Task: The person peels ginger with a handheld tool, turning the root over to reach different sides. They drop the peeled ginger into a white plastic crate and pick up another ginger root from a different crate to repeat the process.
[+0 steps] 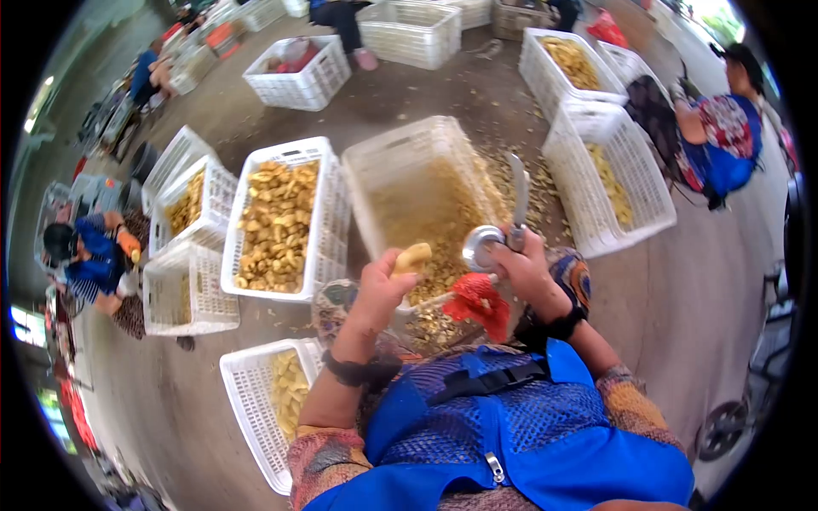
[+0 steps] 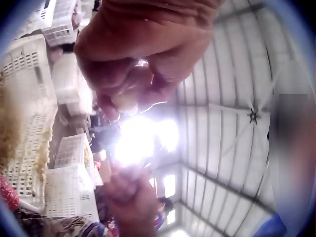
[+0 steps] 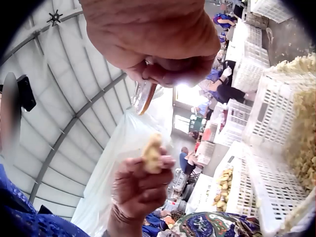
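Left hand [image 1: 382,289] pinches a lumpy yellow piece [image 1: 412,257]; right hand [image 1: 527,271] grips a curved metal knife [image 1: 519,192]; white lattice crate [image 1: 400,136] just beyond.

Gap between left hand [image 1: 379,289] and right hand [image 1: 524,266], white crate [image 1: 361,192] close ahead, smaller crate [image 1: 244,385] leftward, floor [image 1: 707,281] rightward probably passable.

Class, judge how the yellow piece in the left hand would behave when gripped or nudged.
Probably stiff: pinched by the left hand, the yellow piece sticks up unbent. Likely light, as that pinch alone carries it. Its lumpy shape probably resists rolling.
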A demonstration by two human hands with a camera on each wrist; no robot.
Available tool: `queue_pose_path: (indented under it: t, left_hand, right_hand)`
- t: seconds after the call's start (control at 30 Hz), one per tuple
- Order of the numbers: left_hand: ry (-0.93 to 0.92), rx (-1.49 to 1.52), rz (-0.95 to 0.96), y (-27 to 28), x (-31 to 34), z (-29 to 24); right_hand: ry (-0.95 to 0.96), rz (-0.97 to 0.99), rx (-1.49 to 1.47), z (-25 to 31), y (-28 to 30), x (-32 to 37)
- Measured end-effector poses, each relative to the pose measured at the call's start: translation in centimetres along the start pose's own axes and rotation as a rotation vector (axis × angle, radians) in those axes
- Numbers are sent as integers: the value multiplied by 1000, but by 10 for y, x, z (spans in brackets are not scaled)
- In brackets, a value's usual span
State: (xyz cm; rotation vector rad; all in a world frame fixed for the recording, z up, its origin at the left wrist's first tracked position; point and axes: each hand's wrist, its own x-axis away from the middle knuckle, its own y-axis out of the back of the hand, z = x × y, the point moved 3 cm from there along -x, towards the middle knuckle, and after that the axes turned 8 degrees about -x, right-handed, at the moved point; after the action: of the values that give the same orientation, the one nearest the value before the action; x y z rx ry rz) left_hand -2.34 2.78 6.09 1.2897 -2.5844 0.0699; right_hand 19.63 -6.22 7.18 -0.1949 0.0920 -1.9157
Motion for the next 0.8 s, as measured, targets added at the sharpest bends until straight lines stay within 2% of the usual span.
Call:
queue_pose_path:
  t: [0.07,0.1,0.2,0.3,0.33,0.4,0.43,0.5,0.57,0.6,0.63,0.67,0.73,0.8]
  left_hand:
    - [-232,-405,-123,-27,-6,13]
    - [-201,-648,-153,-38,-4,8]
    - [-410,-859,-240,-64,0,6]
    - [-363,-874,-186,-69,8,2]
    - [-357,-895,-187,-66,7,5]
    - [-380,-793,-168,-56,8,8]
    - [-382,-748,-164,-55,6,11]
    - [-431,-644,-204,-55,3,19]
    - [-232,-349,-114,-57,-4,27]
    - [-137,-204,-68,-58,-6,30]
    - [-48,-84,-55,-57,-5,28]
    - [-28,-50,-50,-57,-8,32]
    - [15,23,-44,-55,-12,43]
    - [-174,-268,-138,-56,-15,43]
  right_hand:
    - [43,-72,98,0,-2,4]
    - [80,-61,40,2,-7,5]
    - [201,40,152,-10,-14,4]
    - [-135,49,-22,-21,-4,-3]
    - [-149,-89,-12,-30,6,-10]
    - [-173,-304,-227,-31,37,-17]
    - [-102,-246,-272,-35,49,-20]
    - [-10,-120,-159,-42,27,-9]
    - [91,0,-50,-40,-1,1]
    - [211,-24,181,-39,-4,0]
    - [85,-116,-49,-41,1,-2]
    - [-42,-196,-280,-43,8,-8]
    - [223,-119,-88,-40,9,-10]
    - [275,-76,70,-45,4,-6]
